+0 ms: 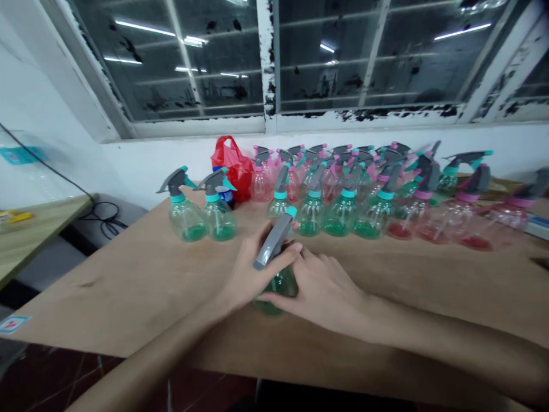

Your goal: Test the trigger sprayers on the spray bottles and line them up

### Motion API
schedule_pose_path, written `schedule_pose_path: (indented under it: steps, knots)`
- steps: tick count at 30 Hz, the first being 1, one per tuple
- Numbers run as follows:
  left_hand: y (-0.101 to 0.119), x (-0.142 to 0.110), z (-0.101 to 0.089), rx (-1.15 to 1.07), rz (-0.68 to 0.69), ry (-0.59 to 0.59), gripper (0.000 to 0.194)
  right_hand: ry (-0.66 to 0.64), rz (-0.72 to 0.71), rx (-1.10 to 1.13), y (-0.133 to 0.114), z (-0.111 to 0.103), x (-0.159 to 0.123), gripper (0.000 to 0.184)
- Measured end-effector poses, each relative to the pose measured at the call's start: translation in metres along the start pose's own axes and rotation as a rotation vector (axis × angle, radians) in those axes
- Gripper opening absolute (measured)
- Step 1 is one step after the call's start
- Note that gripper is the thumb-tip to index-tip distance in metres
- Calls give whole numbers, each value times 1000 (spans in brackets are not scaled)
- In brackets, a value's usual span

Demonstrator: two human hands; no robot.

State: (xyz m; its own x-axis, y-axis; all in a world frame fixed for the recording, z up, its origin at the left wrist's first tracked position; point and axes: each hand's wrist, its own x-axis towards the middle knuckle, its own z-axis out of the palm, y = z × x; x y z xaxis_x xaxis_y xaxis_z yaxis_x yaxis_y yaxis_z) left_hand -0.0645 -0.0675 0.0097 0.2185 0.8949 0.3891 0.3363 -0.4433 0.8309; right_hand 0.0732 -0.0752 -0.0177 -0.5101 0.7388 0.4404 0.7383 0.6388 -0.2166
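Near the middle of the wooden table (141, 292), a green see-through spray bottle (278, 286) with a grey trigger head and turquoise nozzle stands between my two hands. My left hand (253, 266) is closed around its upper part, just below the grey head, with the thumb across the near side. The right hand (321, 283) wraps the bottle's body from the right, thumb low on the near side. The fingers behind the bottle are hidden, and so is its collar.
Two green spray bottles (187, 219) stand at the left. Several green and pink spray bottles (340, 214) fill the back and right. A red plastic bag (234, 166) sits by the wall, a dark bottle with a blue label (226, 196) before it. A black cable (109, 214) hangs left.
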Motion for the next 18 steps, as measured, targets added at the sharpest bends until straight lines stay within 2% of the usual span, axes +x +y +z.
schedule_pose_path:
  steps: [3,7,10,13,18]
  knots:
    - [1,9,18,-21,27,-19,26,58,0,-65,15,-5,-10,75]
    - [-3,25,39,-55,38,-65,25,74,26,-34,39,-11,-20,77]
    - [-6,37,51,-61,43,-94,30,10,5,77,66,-15,-25,72]
    - [-8,49,58,-67,36,-110,36,-117,2,164,102,-15,-33,66]
    - [-5,61,62,-79,21,-147,39,-174,135,196,162,-4,-53,57]
